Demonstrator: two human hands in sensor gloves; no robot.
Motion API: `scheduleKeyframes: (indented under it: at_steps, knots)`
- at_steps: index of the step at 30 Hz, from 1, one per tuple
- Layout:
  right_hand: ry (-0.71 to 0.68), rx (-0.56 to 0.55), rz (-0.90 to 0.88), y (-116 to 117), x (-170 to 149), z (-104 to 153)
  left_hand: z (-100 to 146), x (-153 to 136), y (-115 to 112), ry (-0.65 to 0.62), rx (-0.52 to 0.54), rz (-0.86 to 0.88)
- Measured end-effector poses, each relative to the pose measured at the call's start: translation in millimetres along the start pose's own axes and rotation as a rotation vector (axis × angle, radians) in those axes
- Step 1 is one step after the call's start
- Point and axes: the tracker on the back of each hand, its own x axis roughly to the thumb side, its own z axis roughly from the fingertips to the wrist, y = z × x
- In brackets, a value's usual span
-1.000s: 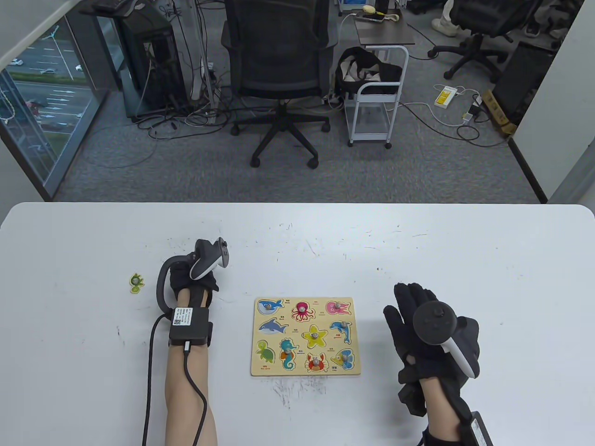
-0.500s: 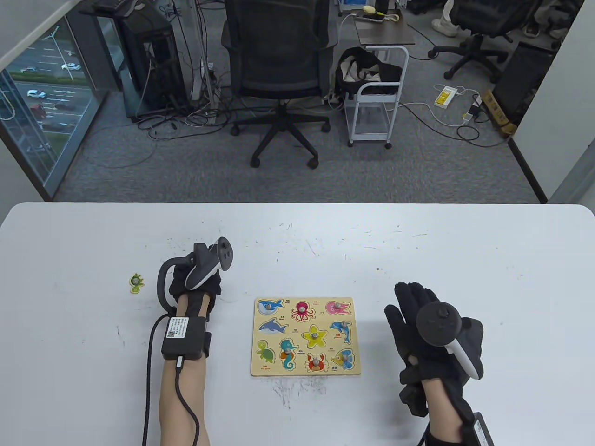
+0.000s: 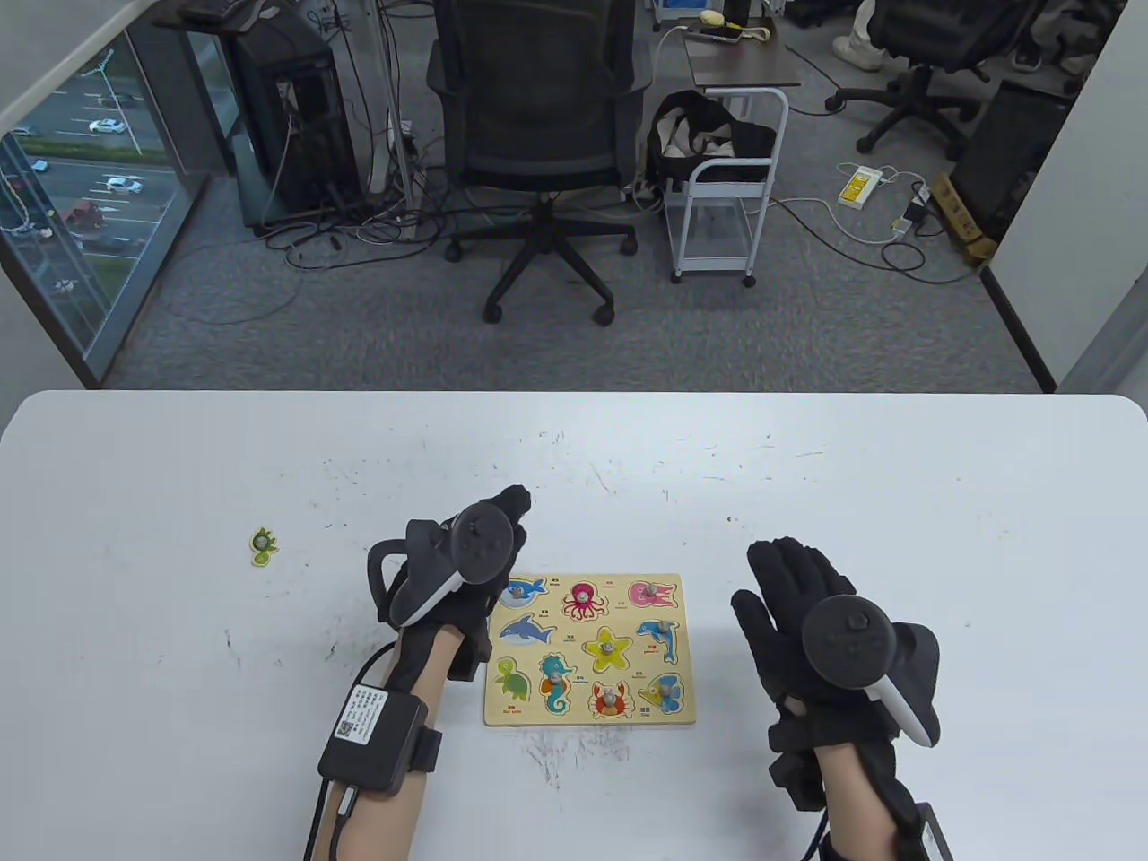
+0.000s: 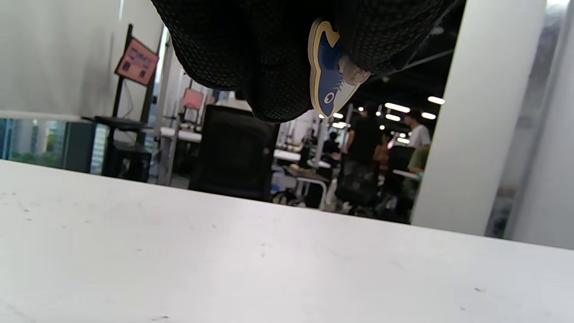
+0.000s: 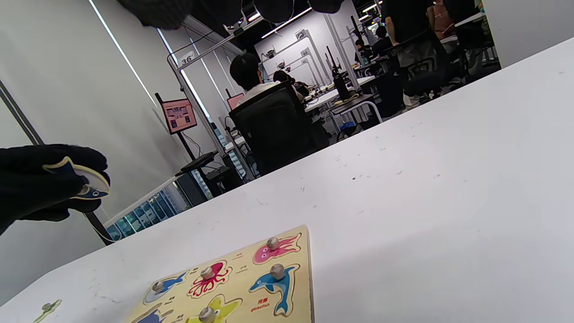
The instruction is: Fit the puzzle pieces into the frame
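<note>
The wooden puzzle frame (image 3: 587, 718) lies flat at the table's front centre, with several sea-animal pieces seated in it; it also shows in the right wrist view (image 5: 301, 264). My left hand (image 3: 500, 531) hovers over the frame's top-left corner and pinches a blue fish-shaped piece (image 4: 331, 76) by its knob, clear of the table. That piece also shows in the right wrist view (image 5: 84, 178). A green turtle piece (image 3: 263, 546) lies loose on the table, left of the frame. My right hand (image 3: 791, 599) rests open and empty on the table, right of the frame.
The white table (image 3: 897, 502) carries scuff marks. Beyond its far edge stand an office chair (image 3: 538, 117) and a white cart (image 3: 726, 179) on the carpet.
My left hand has moved right and toward me, from left of the frame to over its top-left corner. My right hand has barely shifted.
</note>
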Motion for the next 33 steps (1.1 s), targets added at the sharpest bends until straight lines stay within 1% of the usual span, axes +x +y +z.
scheduleKeyframes:
  at_steps: [4, 7, 11, 15, 17, 20, 24, 27, 29, 33]
  knots:
    - [-0.029, 0.000, 0.006, 3, 5, 1, 19, 16, 6, -0.047, 0.032, 0.048]
    - [-0.057, 0.032, 0.004, 10, 12, 0, 32, 27, 8, -0.069, 0.050, 0.137]
    - [-0.124, 0.060, -0.024, 17, 22, 1, 45, 38, 0, -0.093, 0.051, 0.259]
    - [-0.205, 0.074, -0.044, 19, 33, 5, 53, 48, -12, -0.141, 0.011, 0.373]
    - [-0.242, 0.098, -0.046, 20, 36, 5, 56, 53, -11, -0.184, -0.017, 0.344]
    - [-0.273, 0.119, -0.055, 22, 39, 5, 61, 59, -7, -0.284, -0.015, 0.308]
    - [-0.310, 0.166, -0.094, 28, 44, 5, 73, 65, -1, -0.355, 0.032, 0.202]
    - [-0.347, 0.212, -0.077, 33, 49, 4, 79, 67, 2, -0.382, 0.062, 0.160]
    - [-0.347, 0.226, -0.052, 37, 51, 4, 81, 65, 4, -0.383, 0.095, 0.175]
    - [-0.353, 0.239, -0.044, 41, 53, 4, 81, 61, 4, -0.401, 0.100, 0.181]
